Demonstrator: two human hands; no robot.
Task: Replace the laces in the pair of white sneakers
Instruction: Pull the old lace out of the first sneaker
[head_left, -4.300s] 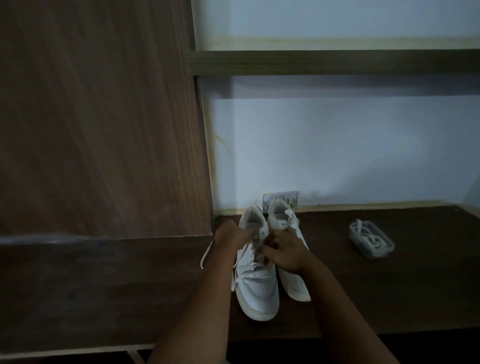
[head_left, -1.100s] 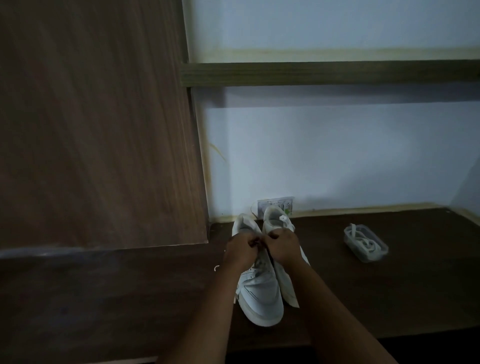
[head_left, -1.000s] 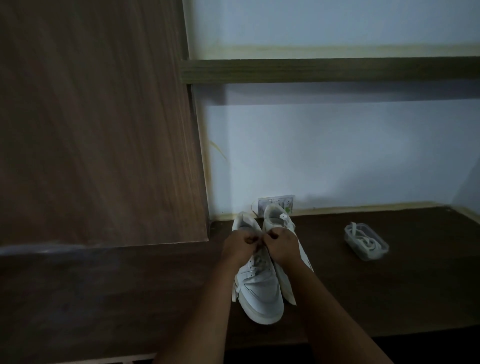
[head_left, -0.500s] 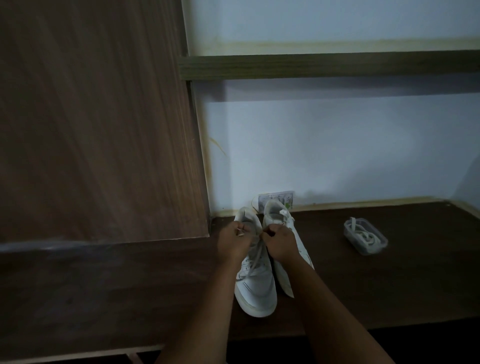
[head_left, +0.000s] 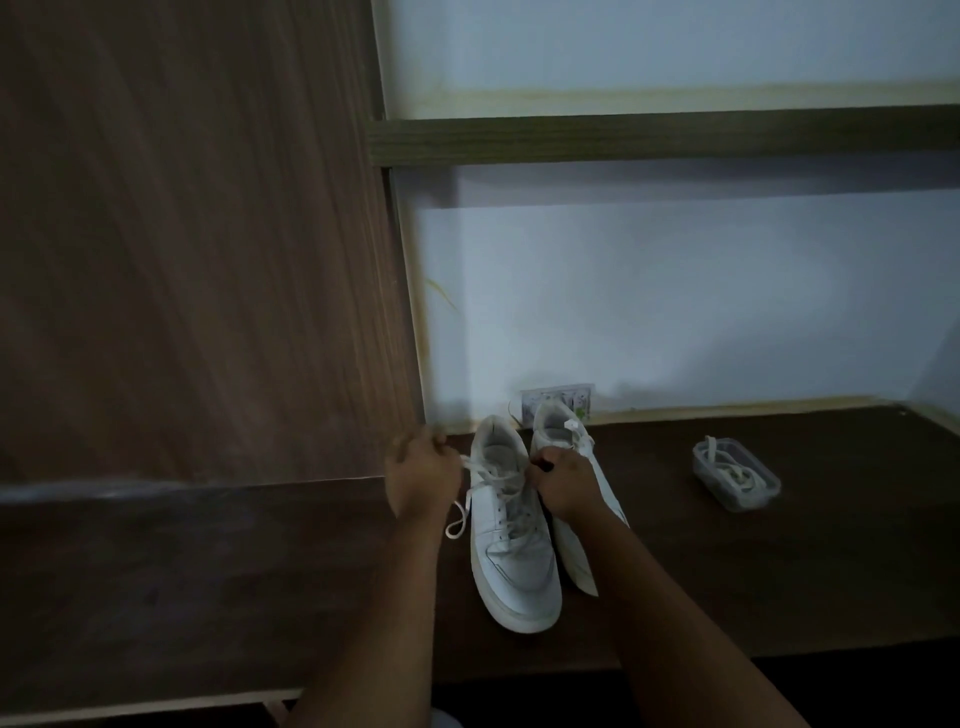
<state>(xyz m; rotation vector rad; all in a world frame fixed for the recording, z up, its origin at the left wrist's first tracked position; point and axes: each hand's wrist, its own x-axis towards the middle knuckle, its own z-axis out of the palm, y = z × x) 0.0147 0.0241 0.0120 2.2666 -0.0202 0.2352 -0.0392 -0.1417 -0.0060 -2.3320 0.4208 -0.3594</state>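
From the head view, two white sneakers stood side by side on the dark desk (head_left: 779, 571), toes toward the person. The left hand (head_left: 422, 480), left of the near sneaker (head_left: 511, 545), pinched its lace (head_left: 470, 475). The right hand (head_left: 563, 486) pinched the lace's other end, resting over the second sneaker (head_left: 558, 428). A tub (head_left: 735, 479) of laces sat well right of the sneakers.

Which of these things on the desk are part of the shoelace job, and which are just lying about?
Part of the job:
- left sneaker, its lace held by the left hand and right hand
- right sneaker
- clear container holding laces

Just there:
- wall socket
- shelf
- wooden panel
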